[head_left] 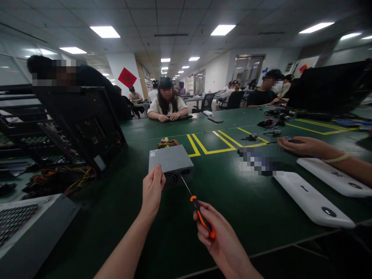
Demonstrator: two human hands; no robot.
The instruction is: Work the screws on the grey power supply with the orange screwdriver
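A grey computer power supply (171, 158) lies on the green table in front of me, its fan grille and socket side facing me. My right hand (216, 228) is wrapped round the handle of an orange and black screwdriver (200, 213). Its thin shaft points up and left, with the tip at the socket side of the power supply. My left hand (153, 190) is closed in front of the unit's left corner, thumb against the curled fingers. Whether it grips the casing or something small is hidden. Bundled coloured cables (168, 143) show behind the unit.
On the left stand an open computer case (84, 128) and a grey metal box (35, 228). White devices (314, 197) lie at right, beside another person's hand (299, 145). Yellow tape (215, 151) marks the green table (122, 232). A person (167, 102) sits opposite.
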